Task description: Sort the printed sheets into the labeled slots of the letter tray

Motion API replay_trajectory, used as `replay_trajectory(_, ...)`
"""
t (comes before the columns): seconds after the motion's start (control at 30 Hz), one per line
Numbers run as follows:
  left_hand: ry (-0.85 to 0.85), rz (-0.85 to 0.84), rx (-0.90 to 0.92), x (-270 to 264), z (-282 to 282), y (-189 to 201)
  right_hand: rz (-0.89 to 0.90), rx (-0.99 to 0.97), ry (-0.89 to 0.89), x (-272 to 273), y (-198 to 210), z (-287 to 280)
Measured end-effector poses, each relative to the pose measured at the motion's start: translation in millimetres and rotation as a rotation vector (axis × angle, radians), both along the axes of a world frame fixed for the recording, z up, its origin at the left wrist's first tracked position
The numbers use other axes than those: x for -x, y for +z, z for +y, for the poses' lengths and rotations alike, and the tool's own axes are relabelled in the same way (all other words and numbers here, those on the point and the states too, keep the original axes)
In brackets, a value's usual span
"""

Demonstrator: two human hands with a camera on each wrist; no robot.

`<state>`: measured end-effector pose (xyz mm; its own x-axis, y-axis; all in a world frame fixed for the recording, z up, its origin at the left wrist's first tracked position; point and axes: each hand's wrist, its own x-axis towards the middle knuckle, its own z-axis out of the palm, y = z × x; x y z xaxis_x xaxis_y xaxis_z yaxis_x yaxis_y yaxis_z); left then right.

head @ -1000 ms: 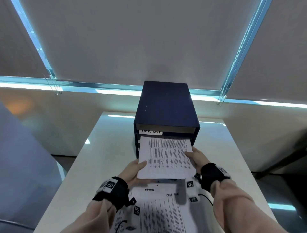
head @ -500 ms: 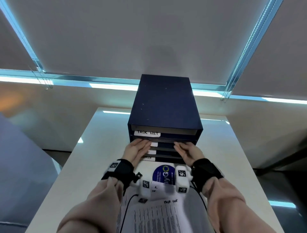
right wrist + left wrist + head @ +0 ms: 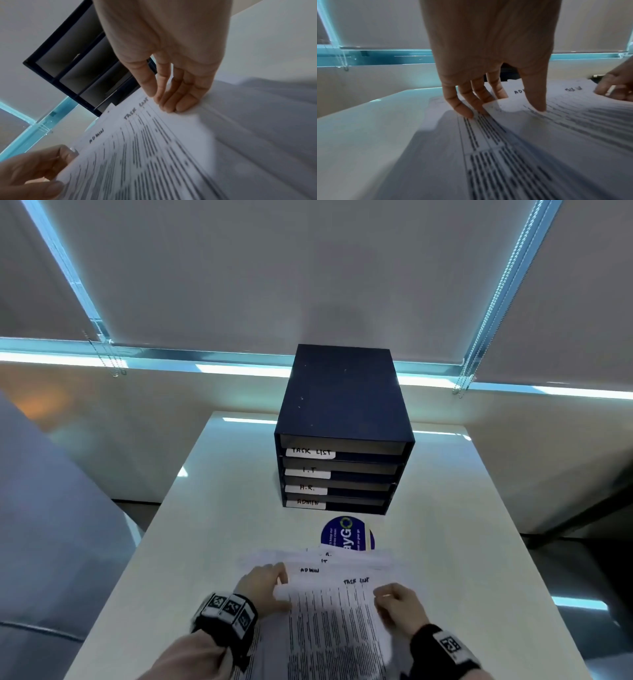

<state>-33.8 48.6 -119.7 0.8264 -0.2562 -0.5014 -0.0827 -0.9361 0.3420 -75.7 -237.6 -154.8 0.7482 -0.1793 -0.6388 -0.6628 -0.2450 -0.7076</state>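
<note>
Pinch grip on both sides. The left hand (image 3: 263, 585) holds the upper left corner of the topmost white printed paper sheet (image 3: 329, 621), with the thumb (image 3: 536, 94) on the face and fingers (image 3: 465, 100) tucked under the edge. The right hand (image 3: 399, 607) pinches the upper right corner of the same sheet, thumb and fingers curled onto it.

The sheet bears handwritten "TASK LIST" near its top right. Its rows of print are blurred and unreadable. The left edge is raised off the page beneath, with shadow under it in the left wrist view.

The sheet lies on top of a fanned stack of white printed papers (image 3: 376, 558); the next page down reads "ADMIN". The stack rests on the near part of the white rectangular table (image 3: 205, 525).

Just beyond the stack is a round blue printed disc (image 3: 346, 537), partly covered by the papers. Further back, apart from both hands, stands a dark navy four-slot file organiser (image 3: 342, 398), its open fronts toward the person. Its white labels (image 3: 310, 453) read, top to bottom, TASK LIST, I.T, H.R., ADMIN.

Black wrist bands with square markers (image 3: 227, 611) sit on both wrists.
</note>
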Motion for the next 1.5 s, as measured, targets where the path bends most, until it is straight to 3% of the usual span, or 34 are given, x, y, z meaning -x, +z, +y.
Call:
replay_trajectory(0.07,-0.036,0.020,-0.023,6,1,2,-0.005,0.050,0.026,12,7,-3)
replay_trajectory(0.13,0.019,0.027,0.081,5,1,12,-0.021,-0.002,-0.001,17,18,-5)
replay_trajectory(0.3,0.407,0.112,0.923,2,-10,67,-0.043,-0.151,-0.050,20,47,-8)
replay_trajectory(0.4,0.575,0.131,1.148,-8,-12,88,-0.036,-0.328,0.026,21,68,-3)
replay_trajectory(0.6,0.837,0.059,1.256,-36,-12,102,-0.093,-0.491,0.056,25,90,6)
replay_trajectory(0.7,0.885,0.052,1.241,-37,-16,113,-0.142,-0.543,0.087,23,92,5)
replay_trajectory(1.03,0.842,0.060,1.247,-39,-16,103,-0.173,-0.545,0.083,26,92,7)
replay_trajectory(1.17,0.864,0.044,1.249,-44,-17,105,-0.216,-0.451,0.036,24,82,8)
replay_trajectory(1.3,0.846,0.066,1.248,-51,-18,109,-0.205,-0.475,-0.064,-3,99,-1)
replay_trajectory(1.5,0.771,0.227,1.195,-50,-24,109,-0.252,-0.389,-0.067,-65,139,-17)
